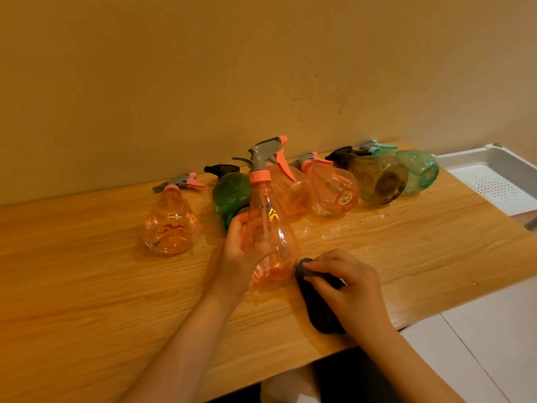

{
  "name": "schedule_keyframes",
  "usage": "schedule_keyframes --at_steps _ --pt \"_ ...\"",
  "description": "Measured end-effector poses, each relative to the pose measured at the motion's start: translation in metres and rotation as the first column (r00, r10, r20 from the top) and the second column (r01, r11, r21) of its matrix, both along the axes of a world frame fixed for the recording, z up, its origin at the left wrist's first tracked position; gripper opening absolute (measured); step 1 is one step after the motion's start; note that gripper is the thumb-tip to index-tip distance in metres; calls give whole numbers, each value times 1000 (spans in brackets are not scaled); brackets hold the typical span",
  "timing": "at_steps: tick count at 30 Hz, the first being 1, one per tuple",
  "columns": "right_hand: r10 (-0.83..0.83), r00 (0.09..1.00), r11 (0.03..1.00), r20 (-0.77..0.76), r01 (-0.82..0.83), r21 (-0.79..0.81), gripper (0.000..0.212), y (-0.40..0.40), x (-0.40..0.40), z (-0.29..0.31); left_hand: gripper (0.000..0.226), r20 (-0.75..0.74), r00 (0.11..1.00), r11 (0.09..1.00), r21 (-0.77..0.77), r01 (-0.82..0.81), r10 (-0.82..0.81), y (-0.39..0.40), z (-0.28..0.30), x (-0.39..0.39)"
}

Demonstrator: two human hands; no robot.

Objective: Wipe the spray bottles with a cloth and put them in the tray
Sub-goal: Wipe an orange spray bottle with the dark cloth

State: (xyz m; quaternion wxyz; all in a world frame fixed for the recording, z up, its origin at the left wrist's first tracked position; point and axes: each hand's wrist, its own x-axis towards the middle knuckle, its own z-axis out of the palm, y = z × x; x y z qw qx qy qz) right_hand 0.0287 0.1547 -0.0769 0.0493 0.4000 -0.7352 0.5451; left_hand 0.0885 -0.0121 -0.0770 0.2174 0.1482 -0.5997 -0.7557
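I judge the clear orange plastic spray bottle (pixel 268 228) could slip or twist as the dark crumpled cloth (pixel 316 298) pushes on its slick base, knocking the bottles lying behind. My left hand (pixel 242 242) curls round its middle, holding it tilted above the wooden table (pixel 87 271). My right hand (pixel 348 286) pinches the cloth, seemingly touching the base. The white perforated tray (pixel 494 181) sits far right.
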Motion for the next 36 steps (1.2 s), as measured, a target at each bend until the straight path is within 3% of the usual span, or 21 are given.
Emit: schedule_keyframes --at_steps 4,8,12,15,20,27,36 --pt "-51 998 998 -21 51 -22 19 -6 -4 5 63 -14 1000 1000 -14 -5 4 -1 -1 2" --pt "-72 996 997 -45 70 -40 14 -19 -16 19 66 -16 998 977 -207 -55 52 6 2 4" --pt "-78 981 997 -178 78 -10 12 -38 -31 36 67 -47 997 959 -274 -70 59 8 4 6" --pt "-112 960 994 -259 109 -26 12 -50 -39 49 84 -37 999 951 -308 -39 29 8 3 5" --pt "-192 897 981 -397 167 -99 12 -66 -44 65 68 -56 998 959 -283 15 -32 8 1 3" --pt "-20 945 1000 -327 21 -1 15 -45 -28 39 58 -62 998 976 -217 -13 -1 8 1 3" --pt "32 976 999 -216 -30 10 16 1 5 -13 63 -60 998 983 -185 -17 6 5 -3 -1"
